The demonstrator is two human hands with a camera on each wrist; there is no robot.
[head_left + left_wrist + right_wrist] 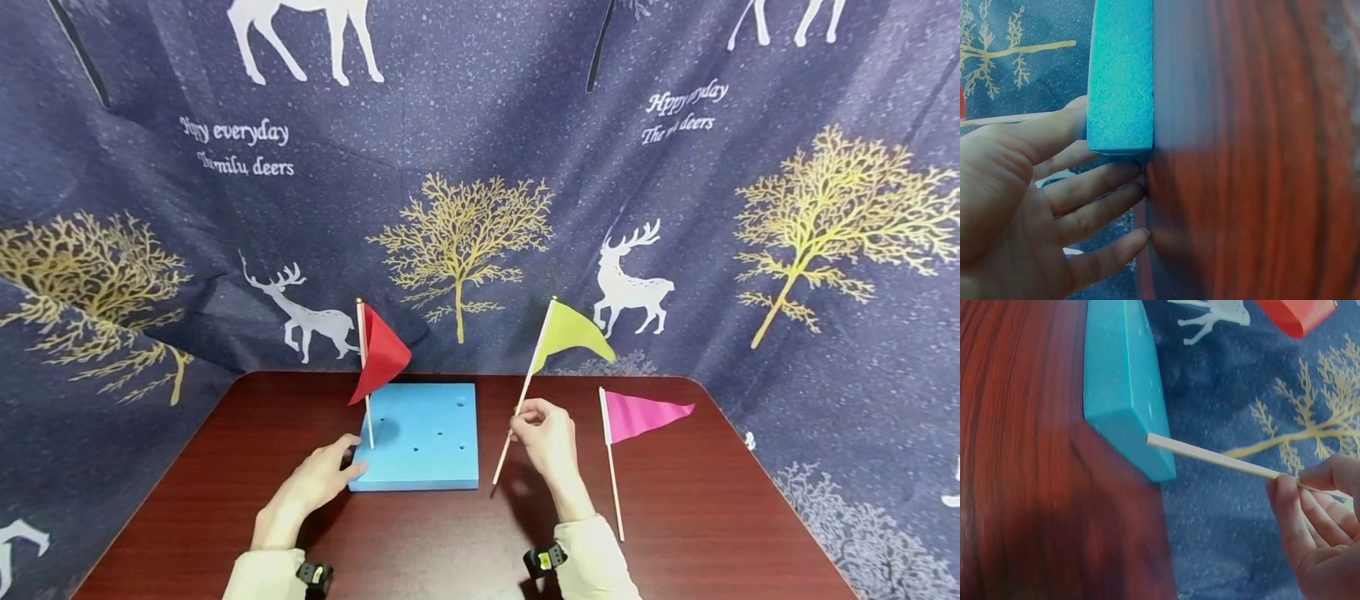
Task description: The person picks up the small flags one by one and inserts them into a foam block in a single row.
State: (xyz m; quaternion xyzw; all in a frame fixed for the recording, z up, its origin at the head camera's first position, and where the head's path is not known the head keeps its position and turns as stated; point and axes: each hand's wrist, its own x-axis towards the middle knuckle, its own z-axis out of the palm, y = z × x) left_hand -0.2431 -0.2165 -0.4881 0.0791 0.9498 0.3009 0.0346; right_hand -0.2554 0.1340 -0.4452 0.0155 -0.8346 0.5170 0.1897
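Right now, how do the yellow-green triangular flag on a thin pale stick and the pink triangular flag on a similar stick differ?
Support: the yellow-green triangular flag is held by its stick in the right grip; the pink triangular flag lies on the red-brown table.
Shape: the yellow-green one's tip curves downward; the pink one spreads nearly straight.
Shared: both are triangular, on thin pale sticks.

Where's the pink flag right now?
In the head view, the pink flag lies on the table, right of centre, to the right grip's right.
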